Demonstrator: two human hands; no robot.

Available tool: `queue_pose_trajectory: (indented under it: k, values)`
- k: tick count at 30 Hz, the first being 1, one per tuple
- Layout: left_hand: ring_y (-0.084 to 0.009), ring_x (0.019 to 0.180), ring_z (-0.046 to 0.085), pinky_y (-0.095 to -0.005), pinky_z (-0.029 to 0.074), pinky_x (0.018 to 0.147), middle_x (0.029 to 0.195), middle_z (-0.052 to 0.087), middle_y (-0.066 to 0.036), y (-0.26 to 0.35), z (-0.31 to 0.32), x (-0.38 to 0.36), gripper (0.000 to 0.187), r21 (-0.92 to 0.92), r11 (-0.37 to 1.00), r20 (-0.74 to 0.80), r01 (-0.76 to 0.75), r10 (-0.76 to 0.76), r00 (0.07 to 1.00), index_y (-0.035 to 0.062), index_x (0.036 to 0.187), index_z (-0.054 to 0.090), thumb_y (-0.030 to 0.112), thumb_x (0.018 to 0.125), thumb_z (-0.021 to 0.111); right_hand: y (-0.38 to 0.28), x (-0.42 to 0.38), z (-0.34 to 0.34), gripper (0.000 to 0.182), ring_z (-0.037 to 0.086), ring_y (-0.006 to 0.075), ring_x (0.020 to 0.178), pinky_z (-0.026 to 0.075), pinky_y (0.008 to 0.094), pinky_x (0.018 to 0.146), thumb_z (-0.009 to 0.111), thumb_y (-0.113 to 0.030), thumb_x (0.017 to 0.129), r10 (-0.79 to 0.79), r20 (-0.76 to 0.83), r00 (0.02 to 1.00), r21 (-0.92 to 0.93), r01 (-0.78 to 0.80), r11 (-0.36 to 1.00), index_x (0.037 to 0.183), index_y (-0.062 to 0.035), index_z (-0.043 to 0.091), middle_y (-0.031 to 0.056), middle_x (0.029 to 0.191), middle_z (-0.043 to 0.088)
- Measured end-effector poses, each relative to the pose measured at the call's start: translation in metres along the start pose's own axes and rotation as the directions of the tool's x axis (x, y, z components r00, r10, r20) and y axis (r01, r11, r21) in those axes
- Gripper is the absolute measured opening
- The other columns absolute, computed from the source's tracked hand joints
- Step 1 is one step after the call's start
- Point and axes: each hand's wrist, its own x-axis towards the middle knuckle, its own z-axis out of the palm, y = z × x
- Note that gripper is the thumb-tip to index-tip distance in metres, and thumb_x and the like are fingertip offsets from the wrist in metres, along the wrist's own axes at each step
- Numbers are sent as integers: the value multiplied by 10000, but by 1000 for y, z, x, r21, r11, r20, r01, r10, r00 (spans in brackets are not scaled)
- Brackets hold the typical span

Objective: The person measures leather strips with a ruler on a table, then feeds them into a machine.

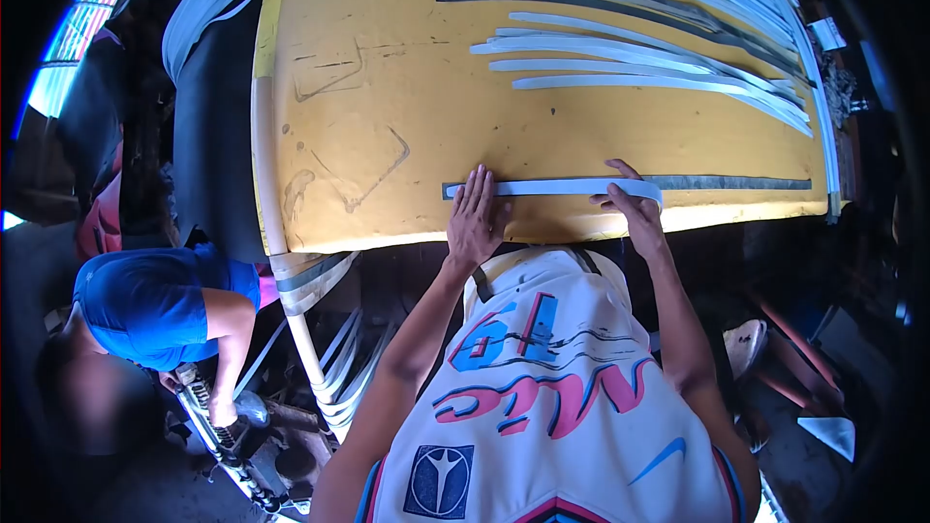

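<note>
A long white strip (552, 188) lies over a dark grey strip (727, 182) near the front edge of the yellow-covered table (387, 126). My left hand (475, 213) presses flat on the left end of the white strip, fingers stretched out. Around the white strip's right part my right hand (635, 208) is closed, thumb and fingers pinching it. There the white strip bends in a curve off the table surface, while the dark strip runs on flat to the right.
Several white strips (630, 73) and dark strips (620, 2) lie across the table's far right. More white strips (223, 0) hang at the left beside a black roll (218, 136). A person in a blue shirt (155, 305) bends over metal equipment (218, 436) at lower left.
</note>
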Motion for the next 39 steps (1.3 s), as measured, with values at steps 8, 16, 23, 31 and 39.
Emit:
queue_pose_trajectory:
  k: [8,16,23,31,39]
  values:
    - [-352,1214,543,-459,402,1003,1315,582,-153,-39,-25,-3,381,26,983,-479,184,-149,865,103,1286,598,148,914,668,-2,-11,19,262,715,154,936,526,283,821,606,-172,1027,-58,15,998,39,57,998,1246,-29,614,55,1121,681]
    - [-395,1355,373,-530,260,1135,1451,416,-201,-68,-47,-6,656,219,888,-407,404,-293,865,69,1403,479,491,930,646,-3,-13,25,236,674,138,955,517,280,889,605,-121,1023,-65,47,997,59,63,996,1230,-9,615,52,1127,648]
    - [-407,1405,307,-529,213,1177,1493,363,-227,-67,-42,-5,809,290,880,-396,377,-248,884,40,1450,404,588,904,641,0,-12,21,232,676,143,951,516,271,885,605,-114,1023,-51,23,998,88,49,995,1226,-1,617,53,1161,638]
    - [-402,1405,312,-528,217,1176,1484,374,-229,-68,-40,-4,765,322,869,-393,376,-239,888,35,1447,409,537,917,641,3,-11,18,232,692,164,944,561,300,874,575,-77,1026,-136,-5,991,6,136,991,1236,18,605,76,1148,657]
    - [-412,1389,328,-529,236,1168,1477,380,-236,-64,-41,-3,760,335,867,-421,369,-213,882,27,1433,423,515,904,668,3,-16,19,237,686,160,949,559,297,890,578,-69,1024,-103,-9,995,1,103,995,1242,22,596,76,1141,656]
